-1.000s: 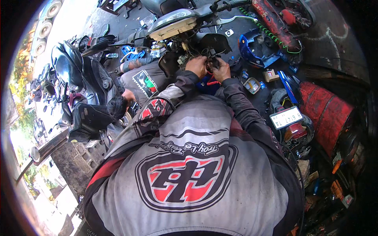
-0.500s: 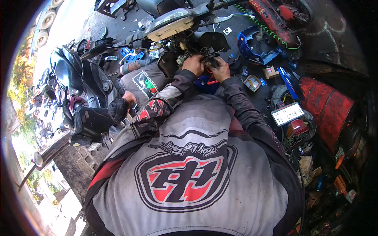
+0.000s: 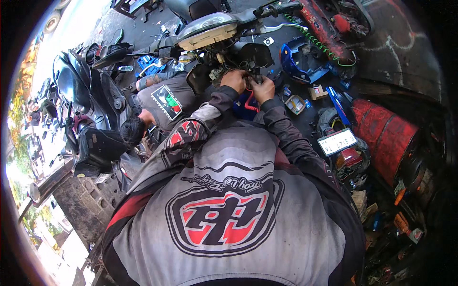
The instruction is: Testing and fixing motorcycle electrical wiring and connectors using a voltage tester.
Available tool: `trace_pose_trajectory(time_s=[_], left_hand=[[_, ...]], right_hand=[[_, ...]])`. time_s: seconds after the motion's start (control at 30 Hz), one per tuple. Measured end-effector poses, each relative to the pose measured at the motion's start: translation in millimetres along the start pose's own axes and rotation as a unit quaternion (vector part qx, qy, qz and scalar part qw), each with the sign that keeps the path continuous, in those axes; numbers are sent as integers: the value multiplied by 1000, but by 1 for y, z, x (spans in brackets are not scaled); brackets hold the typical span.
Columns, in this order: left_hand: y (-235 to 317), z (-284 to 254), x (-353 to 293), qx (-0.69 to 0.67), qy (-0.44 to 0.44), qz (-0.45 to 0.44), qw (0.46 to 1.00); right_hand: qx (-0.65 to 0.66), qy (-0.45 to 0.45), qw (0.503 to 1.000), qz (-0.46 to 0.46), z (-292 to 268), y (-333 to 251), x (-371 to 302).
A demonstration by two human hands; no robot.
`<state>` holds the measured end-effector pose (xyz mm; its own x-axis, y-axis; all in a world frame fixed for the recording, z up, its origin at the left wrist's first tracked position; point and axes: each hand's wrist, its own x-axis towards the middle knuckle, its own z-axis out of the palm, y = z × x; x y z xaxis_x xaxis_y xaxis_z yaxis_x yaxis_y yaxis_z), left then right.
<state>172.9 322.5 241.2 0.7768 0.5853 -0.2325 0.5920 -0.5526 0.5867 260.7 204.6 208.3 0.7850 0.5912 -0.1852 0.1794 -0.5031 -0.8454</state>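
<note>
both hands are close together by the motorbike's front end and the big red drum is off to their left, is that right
Not quite: the big red drum is off to their right, as the head view shows. The left hand and right hand are indeed close together by the motorbike's front end.

- A motorcycle workshop is shown by a half-stripped motorbike (image 3: 208, 40).
- A blue body panel (image 3: 289, 63) is laid on the floor (image 3: 136, 36).
- A scooter (image 3: 71, 78) is parked nearby.

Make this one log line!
left hand: at wires; right hand: beside it, grip unclear; handlebar: beyond both; blue shell: farther right
</note>
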Motion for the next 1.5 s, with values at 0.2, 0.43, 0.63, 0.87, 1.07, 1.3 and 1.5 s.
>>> trace_pose_trajectory(time_s=[0.2, 0.43, 0.63, 0.87, 1.07, 1.3, 1.5], left_hand=[[-4, 6, 6, -9, 6, 27, 1000], [-1, -3, 1, 4, -24, 2, 1000], [0, -7, -4, 31, -30, -29, 999], [2, -5, -6, -15, 13, 5, 1000], [-6, 6, -12, -33, 11, 53, 998], [-8, -3, -52, -152, 227, -62, 960], [-18, -11, -43, -242, 80, -197, 947]], right_hand=[[318, -85, 918, 222, 7, 18, 7], [417, -115, 835, 340, 10, 18, 15], [110, -87, 990, 17, 11, 28, 10], [7, -41, 990, -138, -8, 9, 4], [179, -111, 976, 58, 15, 51, 14], [188, -161, 960, 132, 8, 36, 16], [35, -108, 992, 54, -4, 16, 11]])
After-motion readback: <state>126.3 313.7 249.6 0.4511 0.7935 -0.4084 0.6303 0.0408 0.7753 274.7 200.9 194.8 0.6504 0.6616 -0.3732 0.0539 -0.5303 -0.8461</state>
